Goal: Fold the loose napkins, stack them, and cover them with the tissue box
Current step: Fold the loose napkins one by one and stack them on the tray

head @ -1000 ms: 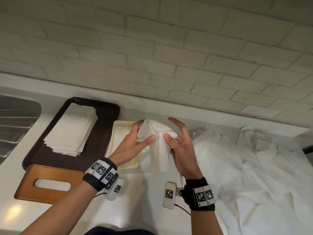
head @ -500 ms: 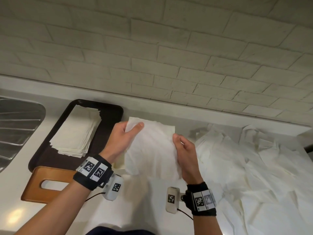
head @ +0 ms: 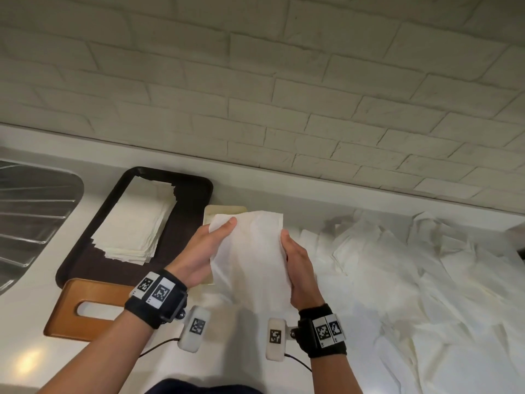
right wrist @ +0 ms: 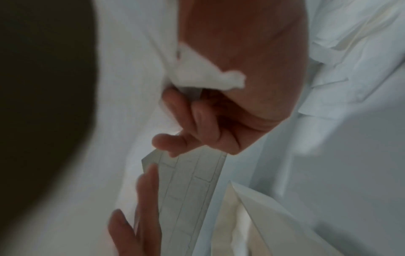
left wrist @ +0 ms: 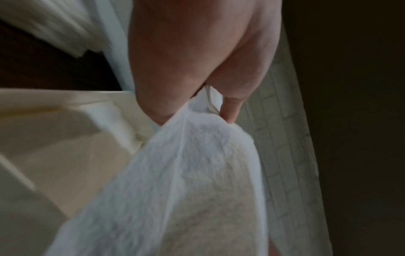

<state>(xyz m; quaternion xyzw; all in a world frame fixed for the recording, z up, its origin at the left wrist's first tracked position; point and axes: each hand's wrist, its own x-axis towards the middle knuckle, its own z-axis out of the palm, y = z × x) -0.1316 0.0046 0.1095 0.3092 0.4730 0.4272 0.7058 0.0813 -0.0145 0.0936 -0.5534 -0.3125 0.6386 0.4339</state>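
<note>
Napkins are what I'm working through, and I judge the job roughly midway: a stack of folded white paper napkins [head: 133,223] sits on the dark brown rectangular tray [head: 85,251] at the left, while a wide heap of loose, crumpled white napkins [head: 412,280] covers the right side of the white table [head: 22,322]. Much folding is left, in my estimate. The wooden tissue box cover with its oval slot [head: 85,308] lies flat near the tray's front edge, not yet placed over anything, so covering is undone.

I hold one thin white paper napkin [head: 250,251] above the table, in front of a cream rectangular base [head: 224,210]. My left hand [head: 199,257] pinches its upper left corner between thumb and fingers; my right hand [head: 298,265] pinches the right edge, fingers curled behind.

The sheet looks soft, finely embossed and limp, draping from both grips. The folded stack has ragged, layered edges; the cover is smooth and glossy.
</note>
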